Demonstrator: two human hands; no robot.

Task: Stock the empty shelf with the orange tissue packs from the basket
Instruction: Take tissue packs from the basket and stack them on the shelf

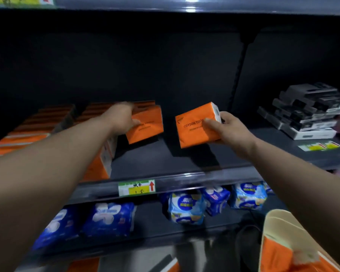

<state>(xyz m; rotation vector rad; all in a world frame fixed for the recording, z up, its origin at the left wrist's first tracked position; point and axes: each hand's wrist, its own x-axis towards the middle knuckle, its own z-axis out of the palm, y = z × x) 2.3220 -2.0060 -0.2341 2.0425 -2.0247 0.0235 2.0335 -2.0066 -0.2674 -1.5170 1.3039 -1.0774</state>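
While the cream basket (273, 228) sits nearest at the lower right with orange packs (277, 256) inside, blue packets (108, 218) line the lower shelf beyond it. Above the price label (136, 187), the right hand (227, 128) pinches one orange tissue pack (197, 125), thumb on its face, fingers behind, held clear above the dark shelf (165, 156). Farther in, the left hand (122, 117) closes its fingers on a second pack (147, 125), tilted beside the orange rows (47, 124) already stocked at the left. Black boxes (310, 110) are stacked at the far right.
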